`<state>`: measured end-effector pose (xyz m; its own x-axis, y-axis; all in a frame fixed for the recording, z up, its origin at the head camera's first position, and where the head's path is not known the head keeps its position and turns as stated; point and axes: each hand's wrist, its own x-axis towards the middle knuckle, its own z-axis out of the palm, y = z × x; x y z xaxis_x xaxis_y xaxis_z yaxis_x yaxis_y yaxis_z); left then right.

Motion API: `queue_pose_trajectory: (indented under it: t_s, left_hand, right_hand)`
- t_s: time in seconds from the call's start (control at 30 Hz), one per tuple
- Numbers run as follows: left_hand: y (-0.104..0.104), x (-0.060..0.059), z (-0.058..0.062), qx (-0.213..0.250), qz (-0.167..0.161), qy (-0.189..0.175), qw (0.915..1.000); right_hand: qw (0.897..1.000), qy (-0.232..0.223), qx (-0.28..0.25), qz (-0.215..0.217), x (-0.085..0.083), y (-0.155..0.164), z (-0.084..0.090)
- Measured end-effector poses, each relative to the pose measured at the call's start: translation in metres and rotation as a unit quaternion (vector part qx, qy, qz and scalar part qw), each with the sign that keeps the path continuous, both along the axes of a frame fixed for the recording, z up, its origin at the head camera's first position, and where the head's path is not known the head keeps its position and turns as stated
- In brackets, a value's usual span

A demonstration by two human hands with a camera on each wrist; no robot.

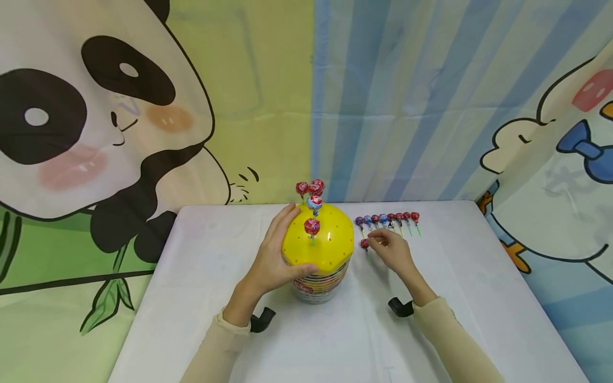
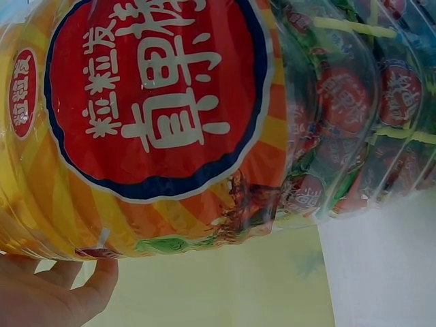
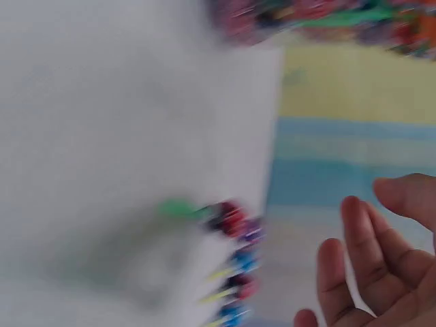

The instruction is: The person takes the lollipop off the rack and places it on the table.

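A clear jar with a yellow lid stands on the table, an orange and red label on its side. Lollipops fill its visible lower part. Several lollipops, one of them, stand upright in the holes of the lid. My left hand grips the jar around its top, fingers at the far left and thumb in front. To the right of the jar, my right hand is beside a red lollipop. In the right wrist view its fingers are apart, with nothing between them and the thumb.
Several more lollipops lie in a row on the white table, heads toward the back edge, sticks toward me. Printed cloth hangs behind the table. A black wrist mount sits under the right sleeve, another under the left.
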<state>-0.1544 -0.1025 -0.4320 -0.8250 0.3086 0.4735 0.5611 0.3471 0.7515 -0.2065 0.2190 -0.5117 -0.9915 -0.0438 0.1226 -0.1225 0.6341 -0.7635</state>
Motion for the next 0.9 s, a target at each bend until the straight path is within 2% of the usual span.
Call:
queue_pose_trajectory:
  t_s: [0.13,0.27,0.37,0.47,0.6,0.7,0.77,0.9]
  left_hand:
    - [-0.001,0.001,-0.001,0.000,0.000,0.000,1.0000]
    - [-0.001,0.001,-0.001,-0.001,0.001,0.000,1.0000]
    - [-0.001,0.001,0.000,-0.003,0.003,0.000,1.0000]
    - [-0.001,0.001,0.001,-0.005,0.004,0.001,1.0000]
    - [-0.002,0.001,0.001,-0.007,0.002,0.005,1.0000]
    - [-0.002,0.000,0.000,-0.007,-0.002,0.008,0.9999]
    - [-0.002,0.000,0.000,-0.006,-0.004,0.008,0.9999]
    - [-0.001,-0.001,0.000,-0.007,-0.005,0.007,0.9999]
  right_hand:
    - [0.992,0.086,-0.084,0.041,0.015,-0.020,0.050]
    - [0.971,0.166,-0.136,0.103,0.041,-0.045,0.107]
    - [0.956,0.200,-0.161,0.142,0.054,-0.059,0.132]
    - [0.944,0.210,-0.175,0.186,0.058,-0.070,0.139]
    - [0.928,0.226,-0.163,0.245,0.058,-0.083,0.140]
    - [0.920,0.238,-0.156,0.269,0.058,-0.092,0.141]
    - [0.920,0.238,-0.154,0.272,0.059,-0.097,0.140]
    - [0.926,0.229,-0.146,0.263,0.059,-0.103,0.139]
